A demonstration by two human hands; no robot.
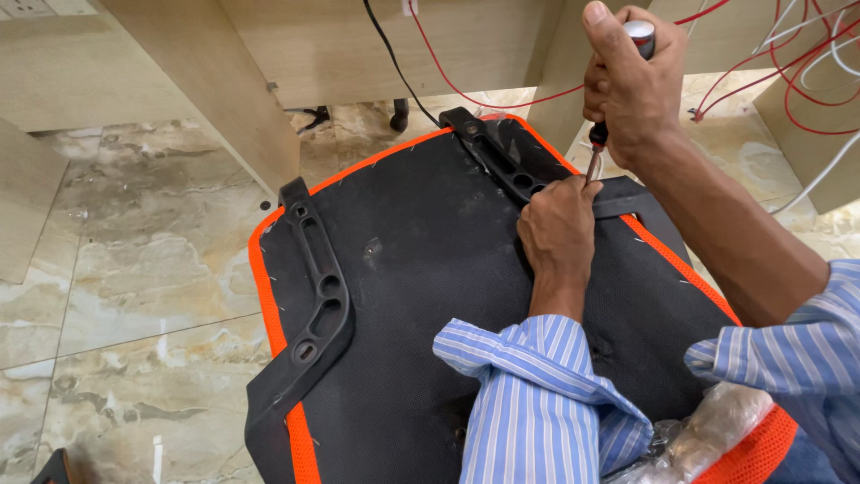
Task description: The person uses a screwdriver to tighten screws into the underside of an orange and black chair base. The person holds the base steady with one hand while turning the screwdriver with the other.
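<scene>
Marble floor (134,251) below, upturned black seat base (430,269) with orange edging across the lap. Right hand (632,85) clenched round the screwdriver (598,143), tip down at the far plastic bracket (502,161); left hand (560,229) pinching at the tip, steadying. Best kept upright, pressed firm, turned slowly
</scene>
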